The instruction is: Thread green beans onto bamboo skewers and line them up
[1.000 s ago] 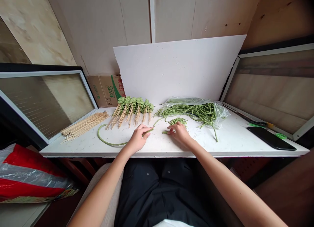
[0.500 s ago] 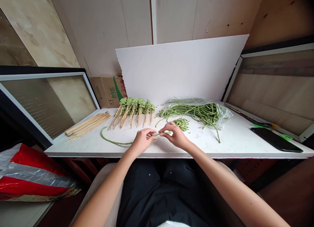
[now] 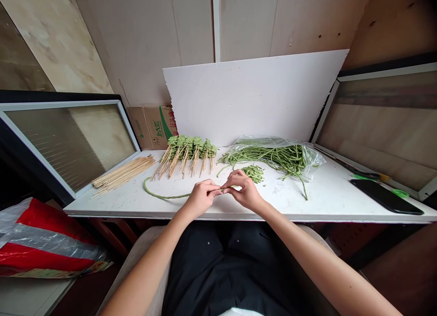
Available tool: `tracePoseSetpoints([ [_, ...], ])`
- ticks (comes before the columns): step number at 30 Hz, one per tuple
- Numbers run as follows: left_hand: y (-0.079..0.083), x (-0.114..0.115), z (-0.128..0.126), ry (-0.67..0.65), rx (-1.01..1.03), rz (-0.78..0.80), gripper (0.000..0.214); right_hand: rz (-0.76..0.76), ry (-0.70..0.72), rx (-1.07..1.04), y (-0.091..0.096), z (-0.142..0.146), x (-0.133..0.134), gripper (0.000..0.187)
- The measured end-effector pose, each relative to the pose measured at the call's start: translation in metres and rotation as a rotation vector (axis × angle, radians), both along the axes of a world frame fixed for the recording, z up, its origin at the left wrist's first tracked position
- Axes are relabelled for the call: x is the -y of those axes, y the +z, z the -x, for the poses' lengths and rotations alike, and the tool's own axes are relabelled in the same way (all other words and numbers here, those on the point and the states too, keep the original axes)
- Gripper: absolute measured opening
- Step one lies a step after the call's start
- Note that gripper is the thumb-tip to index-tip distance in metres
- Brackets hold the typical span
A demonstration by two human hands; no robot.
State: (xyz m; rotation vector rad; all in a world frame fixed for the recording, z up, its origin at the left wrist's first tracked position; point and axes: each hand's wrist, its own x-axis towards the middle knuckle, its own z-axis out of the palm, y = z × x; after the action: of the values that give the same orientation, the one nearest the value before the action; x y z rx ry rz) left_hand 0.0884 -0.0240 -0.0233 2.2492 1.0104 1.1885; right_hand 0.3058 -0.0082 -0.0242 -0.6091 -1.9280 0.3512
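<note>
My left hand [image 3: 200, 197] and my right hand [image 3: 245, 191] meet over the front middle of the white table [image 3: 327, 197]. Both pinch the near end of one long green bean [image 3: 160, 195], which curves away to the left across the table. A small heap of cut bean pieces [image 3: 254, 172] lies just beyond my right hand. Behind my left hand stands a row of finished bean skewers [image 3: 187, 151]. A pile of bare bamboo sticks [image 3: 121, 173] lies at the left.
A clear plastic bag of long green beans [image 3: 276, 155] lies at the back right. A black phone [image 3: 385, 196] rests near the right edge. A cardboard box [image 3: 150, 124] and a white board [image 3: 252, 95] stand behind. A red-and-clear bag [image 3: 41, 243] lies at lower left.
My right hand left the cut pieces and came toward the left hand. Both hands now hold the bean's end together, lifted slightly off the table and nearer to me.
</note>
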Motion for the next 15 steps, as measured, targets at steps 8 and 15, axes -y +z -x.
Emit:
tracePoseSetpoints([
  [8, 0.003, 0.001, 0.0, -0.086, 0.131, 0.031, 0.019, 0.371, 0.116, -0.305, -0.016, 0.008, -0.005, 0.029],
  [15, 0.008, 0.003, -0.002, -0.122, 0.169, 0.078, 0.023, 0.363, 0.134, -0.342, -0.018, 0.012, -0.004, 0.032],
])
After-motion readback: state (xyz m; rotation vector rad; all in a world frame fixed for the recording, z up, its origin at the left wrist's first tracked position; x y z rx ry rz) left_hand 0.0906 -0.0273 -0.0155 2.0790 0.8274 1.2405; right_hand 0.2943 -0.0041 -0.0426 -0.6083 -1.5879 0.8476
